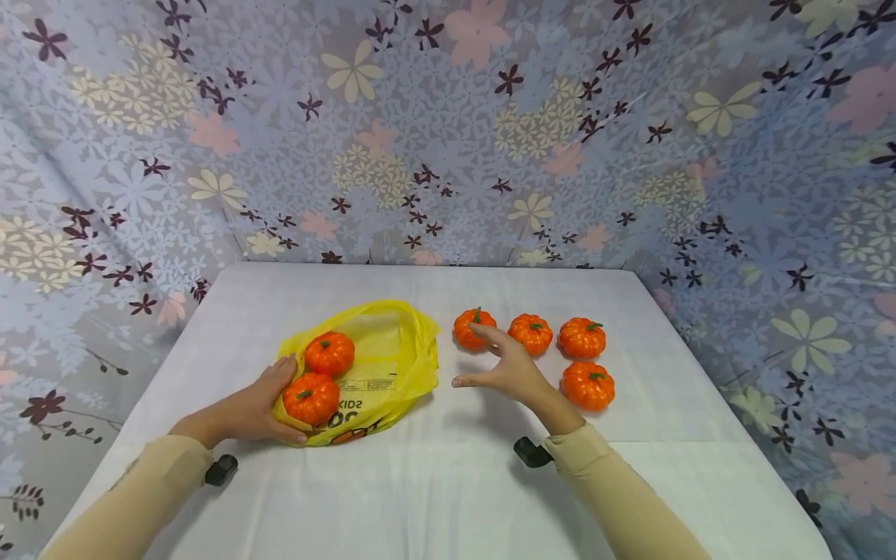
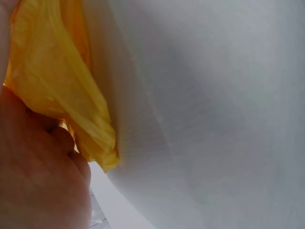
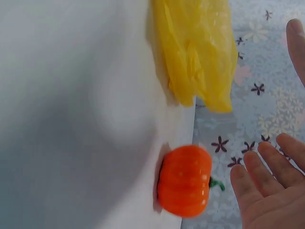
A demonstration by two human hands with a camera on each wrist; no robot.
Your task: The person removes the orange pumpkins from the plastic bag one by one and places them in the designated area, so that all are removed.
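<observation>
Main worry from my end of the feed: the yellow bag (image 1: pixel 425 354), centre-left of the head frame, looked thin and limp — a knock on its rim could have folded the mouth over, and a slackened left hand (image 1: pixel 252 400) could have let the upper pumpkin (image 1: pixel 330 352) and lower pumpkin (image 1: pixel 311 399), both in its left part, roll loose. Four more sat right of centre. Reaching for the leftmost loose pumpkin (image 1: pixel 467 330), I judged, risked nudging its close neighbour (image 1: pixel 530 335) and setting that rolling.

Pose: left forearm came in from lower left, fingers and thumb curled round the bag's left side, by the lower pumpkin. Right forearm entered from lower right, right hand (image 1: pixel 514 372) raised over the white table (image 1: pixel 448 498), thumb spread wide of the fingers, nothing in its grasp. Fingertips overlapped the leftmost loose pumpkin in the head frame — the right wrist frame showed a gap
</observation>
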